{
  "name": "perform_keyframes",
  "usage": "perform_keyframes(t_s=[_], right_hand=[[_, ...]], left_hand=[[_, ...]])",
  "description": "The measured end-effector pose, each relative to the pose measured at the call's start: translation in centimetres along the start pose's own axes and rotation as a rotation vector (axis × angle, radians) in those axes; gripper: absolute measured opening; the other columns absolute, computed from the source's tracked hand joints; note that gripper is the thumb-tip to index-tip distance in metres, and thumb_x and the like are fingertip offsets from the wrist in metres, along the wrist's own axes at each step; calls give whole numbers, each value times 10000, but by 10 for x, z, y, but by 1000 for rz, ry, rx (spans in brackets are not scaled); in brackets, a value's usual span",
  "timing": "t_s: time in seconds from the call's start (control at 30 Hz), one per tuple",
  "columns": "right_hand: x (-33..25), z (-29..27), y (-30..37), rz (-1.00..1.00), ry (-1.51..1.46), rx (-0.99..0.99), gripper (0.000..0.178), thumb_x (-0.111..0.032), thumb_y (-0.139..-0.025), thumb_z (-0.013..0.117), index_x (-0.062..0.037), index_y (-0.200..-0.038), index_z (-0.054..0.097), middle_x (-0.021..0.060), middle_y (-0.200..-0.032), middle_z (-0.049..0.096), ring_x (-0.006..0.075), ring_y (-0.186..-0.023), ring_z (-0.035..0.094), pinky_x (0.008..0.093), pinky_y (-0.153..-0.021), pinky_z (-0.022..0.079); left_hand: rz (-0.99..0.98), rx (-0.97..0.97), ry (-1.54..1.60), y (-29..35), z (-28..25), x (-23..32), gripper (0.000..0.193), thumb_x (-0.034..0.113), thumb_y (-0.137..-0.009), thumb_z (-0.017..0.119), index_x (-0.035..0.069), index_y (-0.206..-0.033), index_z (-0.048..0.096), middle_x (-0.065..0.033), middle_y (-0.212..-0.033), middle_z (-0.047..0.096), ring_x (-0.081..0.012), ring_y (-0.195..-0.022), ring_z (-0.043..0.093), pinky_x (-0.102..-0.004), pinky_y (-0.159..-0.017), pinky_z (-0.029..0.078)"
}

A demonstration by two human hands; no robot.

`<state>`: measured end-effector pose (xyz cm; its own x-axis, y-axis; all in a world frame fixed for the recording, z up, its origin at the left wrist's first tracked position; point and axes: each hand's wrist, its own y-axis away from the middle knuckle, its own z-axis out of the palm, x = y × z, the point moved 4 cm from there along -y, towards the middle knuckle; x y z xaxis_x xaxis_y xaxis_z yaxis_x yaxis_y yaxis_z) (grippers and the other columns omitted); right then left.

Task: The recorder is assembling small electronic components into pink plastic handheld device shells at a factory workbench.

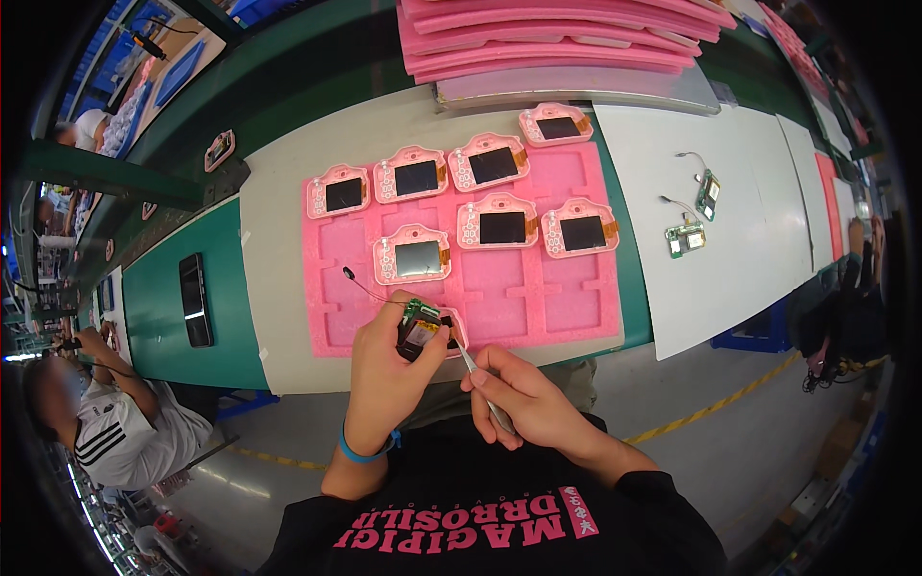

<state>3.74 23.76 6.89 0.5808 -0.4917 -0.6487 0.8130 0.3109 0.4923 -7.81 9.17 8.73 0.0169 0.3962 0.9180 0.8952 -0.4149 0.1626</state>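
Note:
My left hand [376, 372] is closed round a small green circuit board [413, 312], which has a thin wire ending in a small black round part. Behind it shows part of a pink camera-shaped shell [459, 331]; whether my fingers hold that too is hard to see. In my right hand [519, 396] a pair of metal tweezers [499, 417] is pinched, its tips beside the board and shell. Just beyond lies a pink foam tray [331, 331] carrying several pink camera shells [413, 254] with screens and orange ribbon cables.
Two loose wired circuit boards [686, 240] lie on a white sheet [663, 307] at right. A black phone [195, 300] rests on the green mat [154, 278] at left. Pink foam trays [557, 43] are stacked at the back. Another person [144, 413] sits at far left.

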Motion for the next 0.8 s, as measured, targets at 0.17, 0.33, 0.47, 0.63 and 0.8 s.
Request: perform_keyframes(t_s=[0.17,0.33,0.47,0.63,0.8], right_hand=[[8,-2,-1,-32,-16,-6,189,-193,-1202,413,-32,-1200,512,81,-646,638,114,-383,407,242,-395,298],[11,-2,-1,-59,-29,-36,180,-184,-1199,423,-30,-1197,515,73,-638,634,105,-380,391,232,-398,289],[11,-1,-1,-75,4,-63,173,-177,-1196,431,-30,-1188,519,62,-632,626,101,-389,393,229,-411,294],[14,-2,-2,-118,96,-38,144,-154,-1181,457,-34,-1162,534,35,-630,603,95,-437,431,229,-461,326],[15,-2,-1,-220,237,30,95,-114,-1151,493,-41,-1137,551,12,-648,577,96,-502,483,223,-524,365]], left_hand=[[-67,-50,47,12,-11,16,263,-4,-896,738,26,-1147,661,-49,-895,724,-125,-735,611,-251,-675,484],[-95,-85,67,17,-15,5,297,-8,-901,730,37,-1188,664,-54,-917,727,-126,-755,616,-250,-699,490],[-76,-79,46,17,-13,-3,316,15,-905,735,45,-1214,679,-55,-894,738,-135,-709,603,-267,-671,483],[-110,-134,115,18,-16,3,302,16,-918,700,41,-1219,690,-55,-883,733,-138,-696,573,-259,-659,457],[-190,-297,114,20,-24,4,272,28,-927,679,28,-1197,709,-51,-872,730,-142,-673,541,-257,-642,427]])
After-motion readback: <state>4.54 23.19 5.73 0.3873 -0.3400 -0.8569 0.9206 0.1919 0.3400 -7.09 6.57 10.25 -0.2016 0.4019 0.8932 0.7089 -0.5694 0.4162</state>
